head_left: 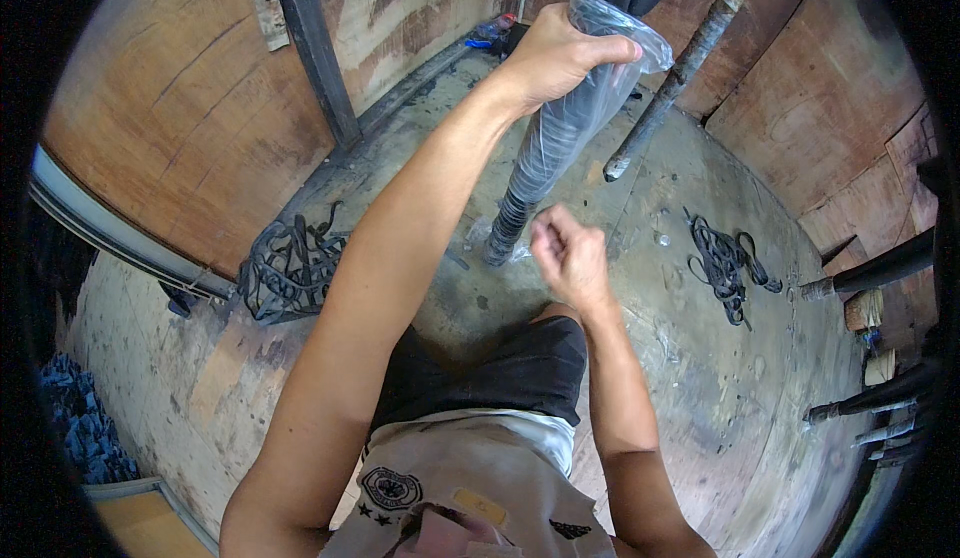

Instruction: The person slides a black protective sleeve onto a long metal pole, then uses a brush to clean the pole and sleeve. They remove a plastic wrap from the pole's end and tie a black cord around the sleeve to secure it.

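A long dark pole-like bundle [511,220], black and ridged at its lower end, hangs at a slant in front of me. Wrinkled clear plastic film [578,116] covers its middle and lower part as a sleeve, with a loose open rim near the top. My left hand [560,56] is closed on the film near that rim, thumb across the front and the fingers partly hidden behind. Beside the bundle's lower end, my right hand [570,255] is curled into a loose fist, slightly blurred. Whether anything is in it, I cannot make out.
A mottled bare pole [690,66] hangs slanting just right of the bundle. Tangled black straps lie on the floor in a left pile [290,270] and a right pile [730,263]. Wooden panels [180,108] wall the space. More wrapped poles [880,263] jut in at right.
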`<state>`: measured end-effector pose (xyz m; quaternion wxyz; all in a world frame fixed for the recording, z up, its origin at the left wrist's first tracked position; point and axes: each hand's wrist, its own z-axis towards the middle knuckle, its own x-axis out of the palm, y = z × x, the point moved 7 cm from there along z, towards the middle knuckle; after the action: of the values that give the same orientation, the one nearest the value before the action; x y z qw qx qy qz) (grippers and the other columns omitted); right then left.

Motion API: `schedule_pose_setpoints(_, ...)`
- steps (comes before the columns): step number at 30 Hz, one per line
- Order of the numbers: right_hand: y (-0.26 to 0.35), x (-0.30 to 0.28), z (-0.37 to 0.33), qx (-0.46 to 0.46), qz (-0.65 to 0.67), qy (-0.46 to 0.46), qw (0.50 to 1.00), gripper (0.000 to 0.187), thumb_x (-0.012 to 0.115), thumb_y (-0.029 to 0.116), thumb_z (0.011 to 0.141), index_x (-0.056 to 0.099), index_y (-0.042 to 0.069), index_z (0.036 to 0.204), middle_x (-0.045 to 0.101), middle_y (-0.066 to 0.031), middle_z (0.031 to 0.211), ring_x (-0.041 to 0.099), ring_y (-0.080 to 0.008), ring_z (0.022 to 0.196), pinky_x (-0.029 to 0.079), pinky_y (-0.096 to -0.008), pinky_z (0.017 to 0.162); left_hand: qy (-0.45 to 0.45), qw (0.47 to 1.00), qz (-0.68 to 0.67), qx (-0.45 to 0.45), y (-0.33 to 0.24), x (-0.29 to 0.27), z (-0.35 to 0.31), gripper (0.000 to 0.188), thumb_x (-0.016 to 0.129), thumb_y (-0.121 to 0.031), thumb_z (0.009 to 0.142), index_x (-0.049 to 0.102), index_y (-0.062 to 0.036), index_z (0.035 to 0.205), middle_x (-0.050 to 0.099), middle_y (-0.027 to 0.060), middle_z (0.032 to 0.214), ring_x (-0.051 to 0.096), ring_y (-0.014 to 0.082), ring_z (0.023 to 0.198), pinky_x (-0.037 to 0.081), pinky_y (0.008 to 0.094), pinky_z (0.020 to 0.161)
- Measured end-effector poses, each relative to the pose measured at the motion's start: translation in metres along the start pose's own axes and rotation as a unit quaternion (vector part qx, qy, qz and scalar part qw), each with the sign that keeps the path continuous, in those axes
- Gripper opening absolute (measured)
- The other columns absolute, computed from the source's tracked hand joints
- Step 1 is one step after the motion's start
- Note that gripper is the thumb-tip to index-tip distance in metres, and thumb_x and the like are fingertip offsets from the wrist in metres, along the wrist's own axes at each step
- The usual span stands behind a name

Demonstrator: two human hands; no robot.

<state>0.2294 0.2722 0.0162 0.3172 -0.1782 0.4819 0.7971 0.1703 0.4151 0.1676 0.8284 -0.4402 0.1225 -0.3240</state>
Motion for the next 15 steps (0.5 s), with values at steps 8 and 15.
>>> schedule_pose_setpoints(8,-0.011,0.062,-0.022,0.141,0.178,-0.146,0.963,0.01,0.066,0.005,0.092,0.059,0.001,0.086,0.04,-0.0001,0.058,0.038,-0.0077,0.053,0.036,-0.0273,0.05,-0.023,0.998,0.04,0.052,0.021,0.018,0.001,0.043,0.084,-0.028,0.082,0.066,0.0017,0.108,0.071,0.0077,0.095,0.066,0.0138,0.087,0.054,0.0303,0.078)
schedule_pose_setpoints(15,-0.027,0.052,-0.039,0.139,0.123,-0.188,0.965,0.01,0.065,0.005,0.093,0.058,0.0,0.087,0.04,-0.0022,0.057,0.038,-0.0085,0.053,0.037,-0.0285,0.05,0.082,0.975,-0.059,-0.195,0.109,0.005,-0.123,0.063,0.075,-0.016,0.093,0.043,0.0112,0.14,0.062,0.0187,0.132,0.058,0.022,0.124,0.045,0.0369,0.109)
